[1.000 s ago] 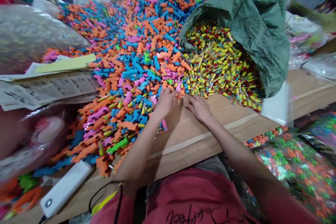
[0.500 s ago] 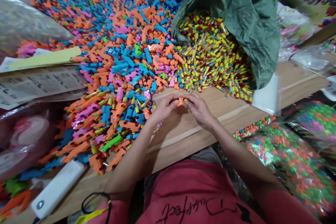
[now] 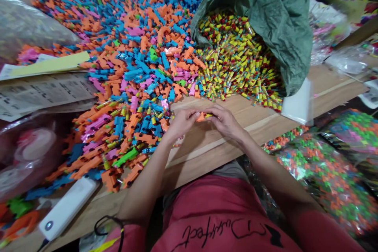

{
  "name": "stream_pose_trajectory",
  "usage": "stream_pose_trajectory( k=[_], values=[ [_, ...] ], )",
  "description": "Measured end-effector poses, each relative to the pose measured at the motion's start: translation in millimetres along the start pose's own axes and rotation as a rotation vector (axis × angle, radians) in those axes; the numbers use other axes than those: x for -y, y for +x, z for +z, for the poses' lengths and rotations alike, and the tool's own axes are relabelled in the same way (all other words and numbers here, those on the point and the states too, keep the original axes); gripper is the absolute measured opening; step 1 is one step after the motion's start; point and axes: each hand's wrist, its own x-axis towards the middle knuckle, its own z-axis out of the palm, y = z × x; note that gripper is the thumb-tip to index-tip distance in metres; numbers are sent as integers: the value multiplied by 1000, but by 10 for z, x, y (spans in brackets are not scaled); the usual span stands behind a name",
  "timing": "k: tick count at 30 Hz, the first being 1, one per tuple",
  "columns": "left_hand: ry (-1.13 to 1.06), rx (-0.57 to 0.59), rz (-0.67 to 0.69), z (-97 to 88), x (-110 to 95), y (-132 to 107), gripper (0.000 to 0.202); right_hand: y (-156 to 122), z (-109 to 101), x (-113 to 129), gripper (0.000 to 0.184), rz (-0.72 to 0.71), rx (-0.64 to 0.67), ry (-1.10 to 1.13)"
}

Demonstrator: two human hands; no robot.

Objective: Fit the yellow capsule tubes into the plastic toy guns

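Between my hands, over the wooden table (image 3: 218, 147), is a small orange plastic toy car (image 3: 202, 117). My left hand (image 3: 185, 123) pinches its left end with thumb and fingers. My right hand (image 3: 225, 121) is closed on a small yellow-capped tube (image 3: 209, 115) that meets the car's right end; whether it sits inside the car cannot be made out. To the left lies a heap of orange, blue, pink and green toy cars (image 3: 138, 67), some with yellow tubes in them. Ahead of my right hand is a pile of yellow-and-red capped clear tubes (image 3: 236, 67).
A green sack (image 3: 283, 19) lies open around the tube pile. White plastic sheets (image 3: 297, 104) lie right of it. Clear bags of colourful pieces (image 3: 321, 177) are below the table's right edge. At lower left are a white power bank (image 3: 69, 206) and a carton (image 3: 44, 92).
The orange car has turned in my fingers and now lies more level, with the yellow tube showing at its right end. The view has shifted slightly.
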Motion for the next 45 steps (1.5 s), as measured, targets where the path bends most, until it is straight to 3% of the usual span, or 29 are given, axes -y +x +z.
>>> stream_pose_trajectory(
  k=[5,12,19,24,27,29,31,33,36,38,40,43,45],
  values=[
    [34,-1,-34,-29,-60,-22,37,-39,8,24,31,33,-30,18],
    [31,-7,-70,-59,-71,-28,38,-66,-11,11,32,100,42,150],
    [226,36,-23,1,-174,-68,36,-33,9,17,22,55,57,-23],
    [303,86,-1,28,-181,-95,36,-56,85,84,25,59,89,-116],
    [320,157,2,-191,-177,-211,37,-34,77,117,23,47,180,17],
    [361,132,-15,-507,-160,-360,37,16,-8,48,28,64,179,82],
    [475,10,-67,-907,-130,-522,37,81,-159,-127,34,95,85,49],
    [655,-189,-117,-1267,-107,-621,39,143,-332,-388,27,106,-26,-89],
    [776,-437,-161,-1480,-93,-510,43,211,-497,-796,26,79,-63,-334],
    [736,-455,-198,-1380,-55,-243,41,227,-497,-977,30,56,-39,-424],
    [720,-357,-234,-1175,33,109,40,205,-435,-1052,33,32,-1,-460],
    [785,-297,-316,-845,203,561,30,97,-325,-1019,35,18,61,-452],
    [858,-298,-351,-666,287,713,29,8,-281,-965,35,37,83,-440]
  ],
)
